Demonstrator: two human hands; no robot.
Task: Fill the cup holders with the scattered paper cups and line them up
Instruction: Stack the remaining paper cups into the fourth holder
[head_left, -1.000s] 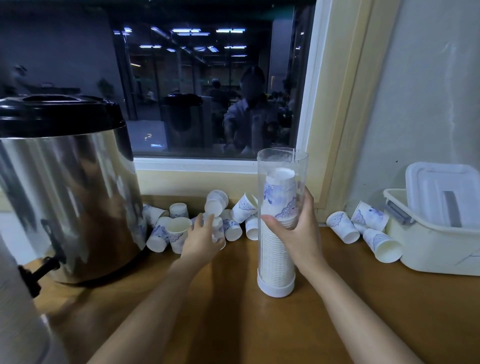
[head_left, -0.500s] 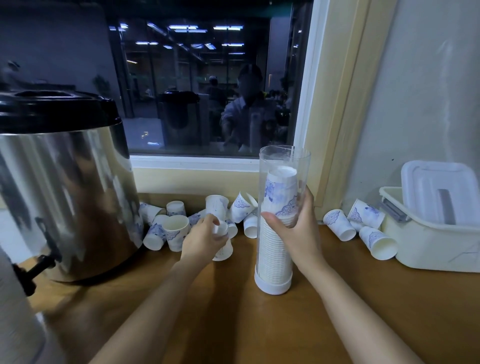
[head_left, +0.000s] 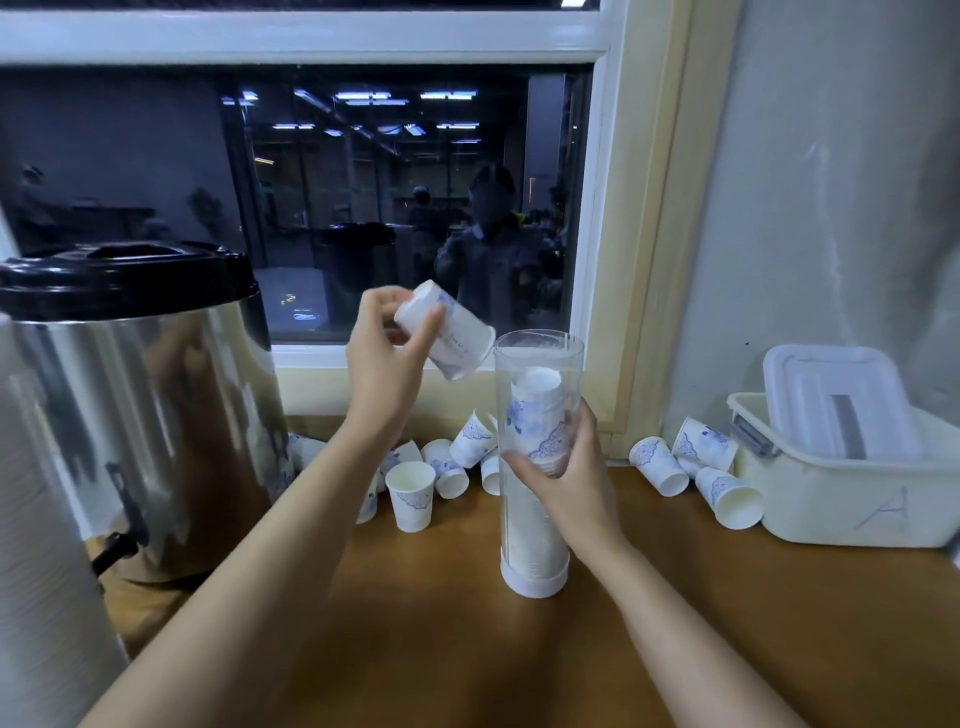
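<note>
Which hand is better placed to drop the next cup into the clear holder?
Left. The left hand holds a paper cup, tilted mouth-down, right beside the cup holder's open top. The right hand grips the holder's tube, steadying it upright.

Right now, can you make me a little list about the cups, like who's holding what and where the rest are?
Left hand: the left hand pinches a paper cup, tilted with its mouth toward the holder's open top
Right hand: the right hand grips the cup holder, upright on the table
Inside holder: a stack of cups, not up to the rim
Loose cups: one bunch under the window, mostly lying down; another bunch beside the white box
Far left: a metal urn
</note>
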